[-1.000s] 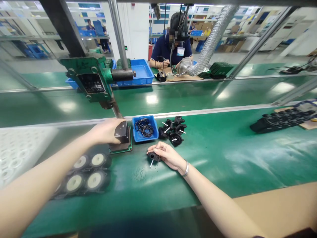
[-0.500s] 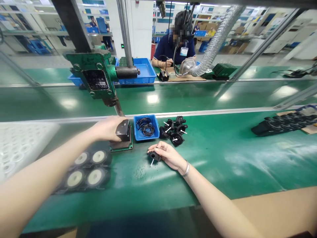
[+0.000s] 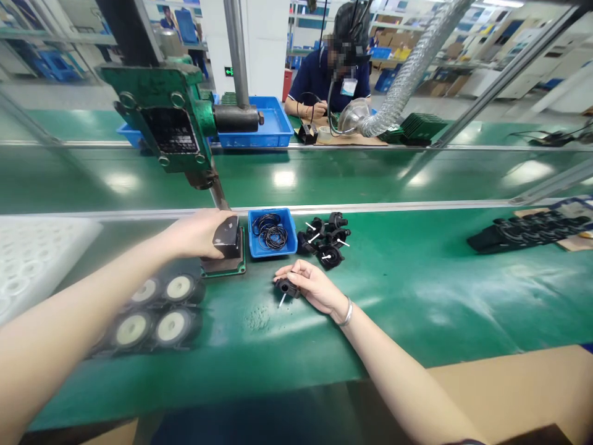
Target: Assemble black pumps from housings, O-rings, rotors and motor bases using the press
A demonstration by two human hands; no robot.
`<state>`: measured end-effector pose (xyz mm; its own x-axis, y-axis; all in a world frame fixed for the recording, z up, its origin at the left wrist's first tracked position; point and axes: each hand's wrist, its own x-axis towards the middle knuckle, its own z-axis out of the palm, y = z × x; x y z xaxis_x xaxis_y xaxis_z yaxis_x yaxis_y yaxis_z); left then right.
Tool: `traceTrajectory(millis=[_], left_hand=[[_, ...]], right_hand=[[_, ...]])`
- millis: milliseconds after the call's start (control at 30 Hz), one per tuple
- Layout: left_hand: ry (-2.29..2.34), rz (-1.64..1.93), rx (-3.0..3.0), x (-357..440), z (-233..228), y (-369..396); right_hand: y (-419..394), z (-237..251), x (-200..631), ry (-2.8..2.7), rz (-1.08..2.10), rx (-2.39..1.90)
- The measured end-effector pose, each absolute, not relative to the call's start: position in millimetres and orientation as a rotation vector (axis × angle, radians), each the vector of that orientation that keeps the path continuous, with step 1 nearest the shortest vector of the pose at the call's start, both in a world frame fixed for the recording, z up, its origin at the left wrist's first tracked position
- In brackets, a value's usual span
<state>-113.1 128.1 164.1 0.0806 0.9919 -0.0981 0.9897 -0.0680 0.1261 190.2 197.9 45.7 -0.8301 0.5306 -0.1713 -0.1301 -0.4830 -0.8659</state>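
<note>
My left hand (image 3: 197,233) rests against the dark block (image 3: 227,237) at the base of a green hand press (image 3: 160,117), fingers curled around its left side. On the green mat, my right hand (image 3: 311,285) pinches a small black part with a white pin (image 3: 286,288). Just beyond it lies a pile of similar black parts (image 3: 324,240). A small blue tray of black rings (image 3: 272,232) sits between the press base and that pile.
Several round black-and-white pieces (image 3: 155,310) lie at the near left, with a white perforated tray (image 3: 28,259) beyond them. A row of black parts (image 3: 523,227) lies at the right. Across the conveyor belt (image 3: 324,176) a person (image 3: 331,77) works beside a blue bin (image 3: 259,127).
Both hands stay where they were on the block and the black part. The view has tilted down slightly, so everything sits a little higher in the picture.
</note>
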Motion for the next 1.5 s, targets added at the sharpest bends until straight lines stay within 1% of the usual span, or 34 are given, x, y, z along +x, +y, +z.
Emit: traceTrajectory(millis=[867,1500], left_hand=[[2.132,0.032,2.062,-113.7,158.6,124.5],[2.120,0.004,2.125,-113.0,161.9,125.2]], right_hand=[[197.8,45.0,190.8,-1.293,2.341,-0.612],[198.9,43.1,190.0,-1.315,2.329,-0.582]])
